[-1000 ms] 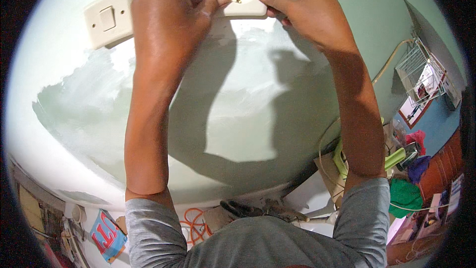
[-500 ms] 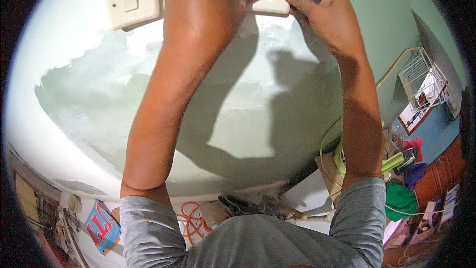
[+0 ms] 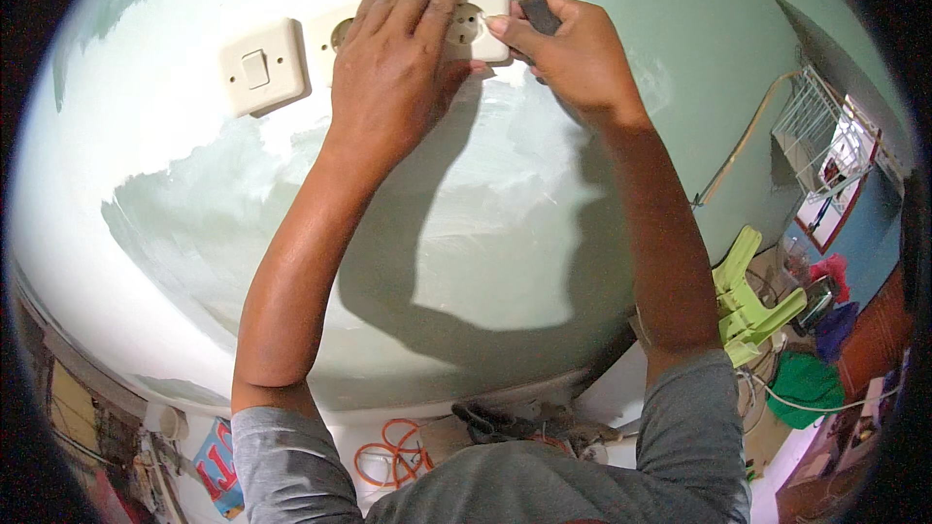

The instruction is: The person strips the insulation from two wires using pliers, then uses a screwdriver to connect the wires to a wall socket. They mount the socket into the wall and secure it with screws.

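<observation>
A cream double wall socket (image 3: 493, 47) sits against the wall, its right round outlet showing and its left one partly covered. Across its front lies my left hand (image 3: 393, 78): the fingers reach past the upper edge and the thumb is at the lower edge, gripping the plate. My right hand (image 3: 592, 63) is closed round the dark handle of a screwdriver (image 3: 539, 12) with a yellow band, its shaft pointing up and left. The right thumb touches the socket's face near the right outlet. Left of the socket is a cream light switch (image 3: 254, 68).
Patchy white and green paint covers the wall (image 3: 485, 262). Below lie an orange cord (image 3: 393, 451) and a blue box (image 3: 218, 466). At the right are a lime-green plastic stool (image 3: 752, 306), a green cloth item (image 3: 801, 393) and a white wire rack (image 3: 825, 126).
The view has shifted, so the socket and switch sit lower and further in. My left hand has spread from a curled grip to extended fingers over the plate. The screwdriver stays in my right hand.
</observation>
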Demonstrator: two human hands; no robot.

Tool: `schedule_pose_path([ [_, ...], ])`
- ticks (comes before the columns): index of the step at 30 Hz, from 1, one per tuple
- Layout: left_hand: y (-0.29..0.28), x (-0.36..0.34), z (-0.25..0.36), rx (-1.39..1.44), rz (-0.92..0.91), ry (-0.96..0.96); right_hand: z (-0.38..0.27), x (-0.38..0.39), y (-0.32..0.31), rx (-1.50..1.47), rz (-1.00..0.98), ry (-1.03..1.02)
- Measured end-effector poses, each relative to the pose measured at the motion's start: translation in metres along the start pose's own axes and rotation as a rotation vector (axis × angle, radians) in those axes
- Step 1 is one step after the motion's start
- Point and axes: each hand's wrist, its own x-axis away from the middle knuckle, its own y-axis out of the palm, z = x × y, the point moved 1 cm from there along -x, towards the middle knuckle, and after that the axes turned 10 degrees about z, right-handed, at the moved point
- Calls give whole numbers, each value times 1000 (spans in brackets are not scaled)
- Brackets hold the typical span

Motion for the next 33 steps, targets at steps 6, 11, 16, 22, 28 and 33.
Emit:
schedule_pose_path([
  [6, -8, -6, 1, -75, -122, -14, 0, 33, -6, -331, 56, 170],
  [11, -5, -7, 1, -105, -165, 9, 46, 99, -16, -682, 121, 392],
  [16, -8, -7, 0, -141, -232, -29, 114, 186, -2, -854, 211, 320],
  [22, -6, -17, 11, -224, -292, -21, 175, 225, 16, -924, 299, -46],
  [28, -7, -21, 14, -320, -335, 61, 176, 224, 11, -1075, 314, -91],
  [33, -6, -19, 9, -323, -337, 116, 179, 216, 9, -985, 294, -187],
])
